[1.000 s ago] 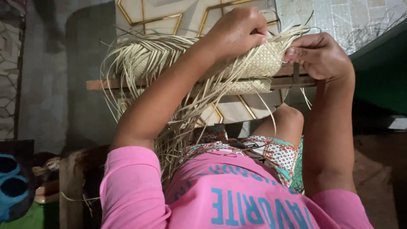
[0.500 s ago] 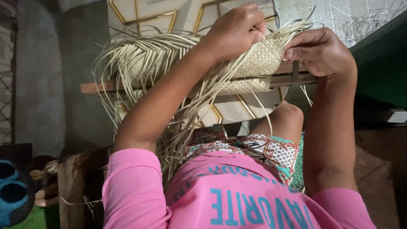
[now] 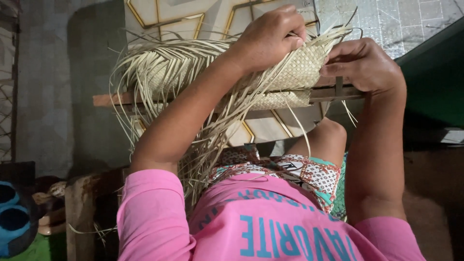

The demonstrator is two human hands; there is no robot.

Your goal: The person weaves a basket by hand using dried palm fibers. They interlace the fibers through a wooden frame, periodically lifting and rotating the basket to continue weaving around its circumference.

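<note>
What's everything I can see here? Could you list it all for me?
woven mat: one, pale straw, held over the bar.
loose strips: many, pale straw, fanning left and hanging down.
wooden bar: one, brown, under the mat.
floor tiles: cream with gold lines, top.
blue object: one, bottom left.
pink shirt: one, bottom.
patterned shorts: one, on the lap.
left hand: on the mat's top edge.
right hand: pinching the mat's right edge.

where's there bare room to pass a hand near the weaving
Bare tiled floor lies beyond the right hand, and more above the loose strands. It is crowded where the left hand and right hand pinch the woven mat over the wooden bar.
</note>
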